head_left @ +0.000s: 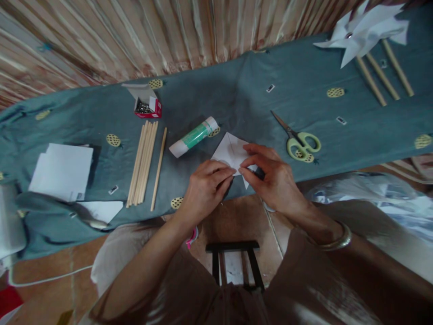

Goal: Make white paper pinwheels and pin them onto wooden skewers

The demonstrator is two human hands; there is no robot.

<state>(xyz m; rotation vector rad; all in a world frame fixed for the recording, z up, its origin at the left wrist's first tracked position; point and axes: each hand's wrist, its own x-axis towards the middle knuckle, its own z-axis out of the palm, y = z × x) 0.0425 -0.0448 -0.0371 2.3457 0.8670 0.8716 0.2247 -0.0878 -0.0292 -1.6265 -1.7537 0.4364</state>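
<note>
A white sheet of paper (230, 146) with crease lines lies at the front edge of the cloth-covered table, one corner pointing away from me. My left hand (208, 185) pinches its near left edge between thumb and forefinger. Just right of that, my right hand (270, 174) pinches the paper with thumb and fingertips, a bracelet on its wrist. The fingers hide part of the near side. Beyond my left hand lies a green and white glue stick (194, 136), capped. Scissors with light green handles (301, 140) rest to the right of my right hand.
Several wooden sticks (142, 162) lie on the left, near an open red box (149, 108) of small metal pieces. White paper squares (64, 171) are stacked farther left. White paper pinwheels (368, 34) on sticks lie at the far right. A dark stool (232, 247) stands below the table.
</note>
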